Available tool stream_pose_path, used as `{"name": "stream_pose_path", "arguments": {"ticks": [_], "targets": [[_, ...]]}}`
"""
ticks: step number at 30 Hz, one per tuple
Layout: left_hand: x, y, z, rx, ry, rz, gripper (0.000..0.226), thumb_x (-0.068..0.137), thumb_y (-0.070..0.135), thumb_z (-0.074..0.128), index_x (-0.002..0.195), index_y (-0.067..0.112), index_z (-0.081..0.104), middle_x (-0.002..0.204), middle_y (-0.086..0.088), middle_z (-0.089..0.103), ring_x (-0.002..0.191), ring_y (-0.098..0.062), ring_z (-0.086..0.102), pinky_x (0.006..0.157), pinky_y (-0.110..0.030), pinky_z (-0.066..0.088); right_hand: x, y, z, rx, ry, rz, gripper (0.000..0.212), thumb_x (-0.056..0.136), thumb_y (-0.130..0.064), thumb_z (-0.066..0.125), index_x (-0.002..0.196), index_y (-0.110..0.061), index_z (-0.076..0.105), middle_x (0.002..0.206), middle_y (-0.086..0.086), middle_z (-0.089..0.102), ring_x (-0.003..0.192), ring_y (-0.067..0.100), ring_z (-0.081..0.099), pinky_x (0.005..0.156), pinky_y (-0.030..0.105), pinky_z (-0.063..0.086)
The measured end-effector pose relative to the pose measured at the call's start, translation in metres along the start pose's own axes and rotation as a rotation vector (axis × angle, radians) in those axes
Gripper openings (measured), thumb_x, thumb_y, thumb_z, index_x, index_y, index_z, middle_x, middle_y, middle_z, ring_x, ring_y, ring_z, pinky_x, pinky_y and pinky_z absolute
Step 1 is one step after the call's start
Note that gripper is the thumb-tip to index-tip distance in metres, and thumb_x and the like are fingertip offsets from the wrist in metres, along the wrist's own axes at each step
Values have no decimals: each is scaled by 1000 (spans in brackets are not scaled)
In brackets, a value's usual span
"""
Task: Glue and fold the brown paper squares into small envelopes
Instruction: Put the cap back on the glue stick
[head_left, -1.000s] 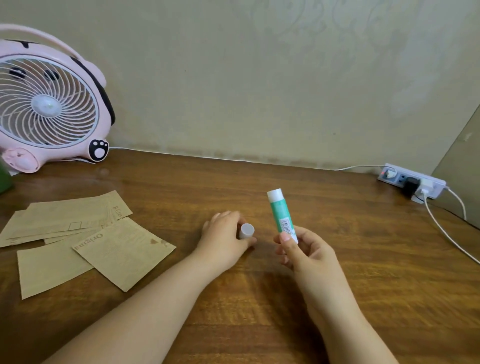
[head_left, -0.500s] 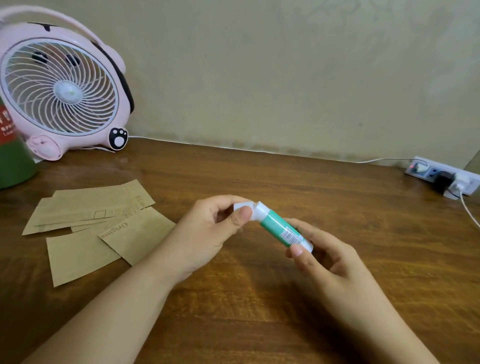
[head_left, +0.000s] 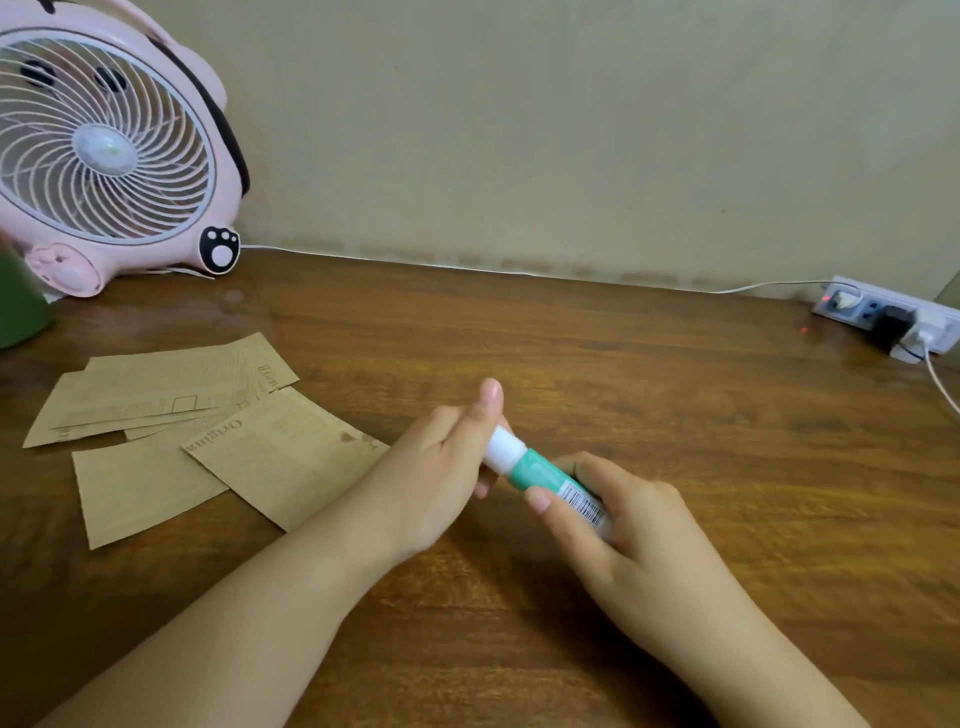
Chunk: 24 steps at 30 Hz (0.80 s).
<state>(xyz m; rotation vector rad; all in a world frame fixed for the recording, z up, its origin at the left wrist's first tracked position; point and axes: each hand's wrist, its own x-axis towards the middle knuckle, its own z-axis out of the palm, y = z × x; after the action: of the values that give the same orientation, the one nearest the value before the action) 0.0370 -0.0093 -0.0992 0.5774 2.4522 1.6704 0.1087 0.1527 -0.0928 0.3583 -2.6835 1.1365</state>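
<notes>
A green glue stick (head_left: 545, 475) lies tilted over the middle of the wooden table (head_left: 675, 415), its white cap (head_left: 501, 449) pointing up and left. My right hand (head_left: 623, 540) grips the stick's barcode end. My left hand (head_left: 436, 467) holds the capped end, fingers curled under the cap and thumb sticking up beside it. Several brown paper squares (head_left: 283, 457) lie flat and overlapping on the table to the left of my left hand, one printed with "Origina".
A pink desk fan (head_left: 109, 150) stands at the back left against the wall, with a green container (head_left: 18, 312) at the left edge. A white power strip (head_left: 893, 322) with plugs and a cable sits at the back right.
My left hand lifted the white cap off the table and brought it onto the stick's tip. My right hand tipped the stick from upright to slanting left.
</notes>
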Motion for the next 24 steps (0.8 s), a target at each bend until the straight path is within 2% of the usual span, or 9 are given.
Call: {"name": "stream_pose_path", "arguments": {"ticks": [2, 4, 6, 9, 11, 16, 20, 24], "targets": [[1, 3, -4, -43, -22, -33, 71, 84, 69, 16, 58, 17, 57, 53, 6, 50, 57, -10, 49, 67, -30, 37, -1, -1, 0, -13, -6, -27, 29, 81, -62, 47, 85, -36, 61, 63, -13, 58, 51, 7, 50, 46, 12, 32], [0, 8, -6, -85, -94, -91, 75, 92, 63, 15, 54, 13, 56, 55, 2, 53, 58, -8, 49, 72, -30, 35, 0, -2, -1, -30, -40, -56, 17, 82, -58, 53, 79, -41, 58, 62, -13, 57, 50, 7, 50, 45, 12, 31], [0, 10, -6, -186, -130, -158, 73, 99, 52, 15, 59, 11, 61, 59, 2, 58, 61, -6, 51, 74, -30, 35, -1, -2, -3, -37, -78, -87, 20, 80, -58, 52, 80, -39, 60, 62, -12, 58, 50, 7, 51, 44, 13, 31], [2, 10, -3, -556, -138, -233, 66, 99, 45, 21, 72, 11, 71, 69, -1, 60, 67, -14, 52, 68, -31, 41, -2, -3, -1, -37, -128, -134, 30, 79, -59, 51, 89, -33, 63, 62, -10, 58, 50, 8, 51, 45, 13, 31], [1, 10, 3, -701, -129, -255, 62, 99, 43, 24, 77, 11, 72, 72, -3, 59, 67, -15, 52, 66, -30, 42, -3, -5, 3, -34, -141, -148, 35, 79, -61, 51, 91, -30, 65, 60, -9, 57, 49, 8, 51, 44, 12, 31], [-4, 14, 12, -667, -86, -256, 53, 100, 36, 27, 83, 8, 68, 72, -1, 61, 68, -14, 51, 68, -30, 41, -3, -3, 5, -47, -138, -176, 43, 79, -65, 49, 93, -28, 67, 54, -7, 56, 46, 9, 50, 43, 12, 31], [-5, 15, 12, -625, -92, -223, 50, 100, 34, 28, 83, 9, 68, 74, 0, 62, 74, -16, 52, 74, -32, 41, -4, -4, 6, -39, -133, -216, 38, 83, -59, 51, 95, -27, 67, 55, -7, 56, 44, 7, 48, 44, 12, 32], [-6, 14, 14, -611, -89, -219, 48, 100, 32, 30, 84, 9, 69, 76, 0, 62, 75, -16, 53, 74, -33, 41, -5, -3, 5, -37, -131, -245, 32, 84, -54, 54, 94, -27, 67, 54, -9, 56, 43, 4, 46, 45, 6, 28]]}}
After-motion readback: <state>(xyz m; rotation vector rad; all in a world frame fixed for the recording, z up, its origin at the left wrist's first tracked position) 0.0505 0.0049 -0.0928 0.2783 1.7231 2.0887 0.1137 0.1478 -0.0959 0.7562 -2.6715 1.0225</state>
